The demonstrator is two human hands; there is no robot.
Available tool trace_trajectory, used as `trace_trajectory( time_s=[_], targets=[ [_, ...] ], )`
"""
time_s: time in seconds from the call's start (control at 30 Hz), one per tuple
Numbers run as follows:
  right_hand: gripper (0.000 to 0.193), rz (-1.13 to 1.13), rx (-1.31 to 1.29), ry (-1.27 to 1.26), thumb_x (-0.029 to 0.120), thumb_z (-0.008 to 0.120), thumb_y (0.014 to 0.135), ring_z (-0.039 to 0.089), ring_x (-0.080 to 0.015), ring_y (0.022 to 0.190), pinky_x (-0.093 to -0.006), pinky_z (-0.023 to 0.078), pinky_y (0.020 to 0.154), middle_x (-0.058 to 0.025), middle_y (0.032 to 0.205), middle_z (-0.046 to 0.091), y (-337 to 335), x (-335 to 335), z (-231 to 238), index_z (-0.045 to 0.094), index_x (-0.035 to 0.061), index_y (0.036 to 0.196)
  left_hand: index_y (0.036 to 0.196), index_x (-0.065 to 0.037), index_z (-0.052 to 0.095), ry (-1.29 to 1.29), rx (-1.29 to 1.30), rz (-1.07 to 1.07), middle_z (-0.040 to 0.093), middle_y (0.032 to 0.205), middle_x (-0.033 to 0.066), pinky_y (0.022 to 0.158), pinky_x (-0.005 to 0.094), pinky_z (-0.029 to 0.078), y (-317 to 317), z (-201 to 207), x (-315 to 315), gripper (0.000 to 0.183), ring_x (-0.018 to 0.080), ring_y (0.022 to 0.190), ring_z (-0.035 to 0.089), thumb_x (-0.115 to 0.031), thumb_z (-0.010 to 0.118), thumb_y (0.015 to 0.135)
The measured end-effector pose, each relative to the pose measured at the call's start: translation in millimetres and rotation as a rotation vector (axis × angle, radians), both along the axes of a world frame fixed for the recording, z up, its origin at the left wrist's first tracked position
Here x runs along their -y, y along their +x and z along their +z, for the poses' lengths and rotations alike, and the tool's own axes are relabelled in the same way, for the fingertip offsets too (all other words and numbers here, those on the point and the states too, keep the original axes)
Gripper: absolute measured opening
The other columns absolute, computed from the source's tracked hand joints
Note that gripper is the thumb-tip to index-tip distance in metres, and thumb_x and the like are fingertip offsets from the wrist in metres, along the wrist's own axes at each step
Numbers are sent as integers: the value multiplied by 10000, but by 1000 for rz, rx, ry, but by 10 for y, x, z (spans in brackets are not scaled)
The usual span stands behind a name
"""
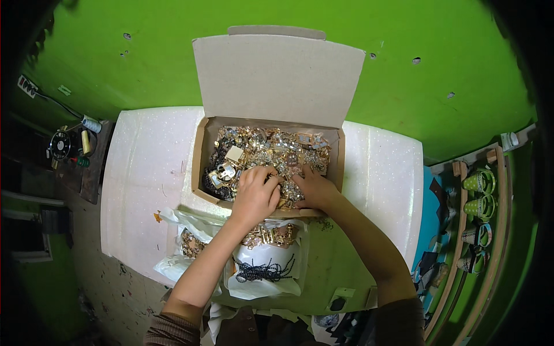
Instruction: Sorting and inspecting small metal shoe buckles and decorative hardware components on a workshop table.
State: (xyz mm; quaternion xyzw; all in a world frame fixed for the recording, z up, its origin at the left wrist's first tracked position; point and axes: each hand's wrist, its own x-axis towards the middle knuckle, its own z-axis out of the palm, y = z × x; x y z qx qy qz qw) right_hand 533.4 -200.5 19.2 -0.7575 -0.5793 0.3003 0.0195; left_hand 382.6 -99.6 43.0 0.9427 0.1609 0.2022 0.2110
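An open cardboard box (pixel 340 153) is filled with a heap of gold, silver and dark jewelry pieces (pixel 271 144). My left hand (pixel 257 193) dips into the front middle of the heap, its fingers curled together; what they grip, if anything, is hidden. Beside it, my right hand (pixel 316 189) rests on the pieces near the box's front right corner, fingers apart. A pale square piece (pixel 234 153) and shiny gold pieces (pixel 224 173) lie to the left of my hands. Dark bead strands (pixel 216 155) line the box's left side.
The box's lid (pixel 277 78) stands raised at the back. In front, white plastic wrapping (pixel 245 288) carries black bead strands (pixel 265 271) and gold chain pieces (pixel 268 235). A white glittery table cover (pixel 147 173) spreads beneath. At right, a wooden rack (pixel 502 190) holds green cups (pixel 480 206).
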Motion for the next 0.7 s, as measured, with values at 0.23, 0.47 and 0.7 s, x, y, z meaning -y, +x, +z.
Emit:
trace_trajectory(
  time_s=[0.23,0.47,0.7],
  targets=[
    [543,-42,-47,43,222,720,578,475,-393,967,-409,424,829,-248,1107,343,-16,-11,-243,447,60,1019,828,-45,568,-6,27,31,503,935,92,849,405,328,9,-36,-13,128,274,945,463,-76,544,707],
    [327,-78,-293,55,140,688,581,521,-332,823,-384,431,702,-194,997,396,81,-14,-281,481,83,827,856,-56,581,-64,19,67,507,956,74,874,385,313,-30,-74,-30,134,272,978,444,-96,529,739],
    [193,-179,-510,276,89,658,602,533,-234,717,-315,437,629,-108,717,527,149,-166,112,511,53,721,843,-67,600,-181,35,122,515,966,82,861,361,335,-64,-87,-63,126,250,966,466,-83,516,751]
  ],
)
